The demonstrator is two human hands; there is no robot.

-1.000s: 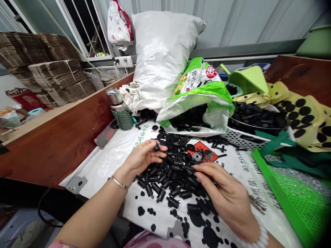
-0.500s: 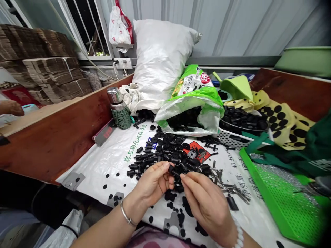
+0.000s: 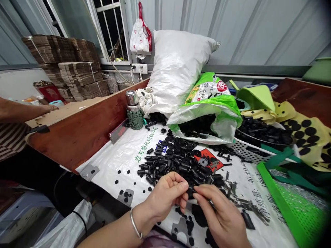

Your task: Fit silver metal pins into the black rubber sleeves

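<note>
My left hand (image 3: 169, 194) is closed, thumb and fingers pinched on a small black plastic part (image 3: 190, 191). Opposite it, my right hand (image 3: 223, 215) has thumb and forefinger closed at the part's other end; whether it grips a second small piece I cannot make out. Just beyond both hands lies a pile of black plastic parts (image 3: 170, 158), mostly short cylinders and discs, on a white printed sheet (image 3: 108, 186). Thin metal strips (image 3: 254, 206) are scattered right of the pile, near a single black cylinder (image 3: 247, 219).
A thermos flask (image 3: 133, 113) and a phone (image 3: 118, 131) stand along the wooden side board (image 3: 85, 120). Behind are a green-white bag (image 3: 207, 132) and a big white sack (image 3: 178, 65). At right sits a green perforated tray (image 3: 297, 210). A co-worker's arm (image 3: 23, 109) is at far left.
The view has swung left, bringing more of the co-worker's arm and striped clothing into sight. Both my hands stay close together around the small black part.
</note>
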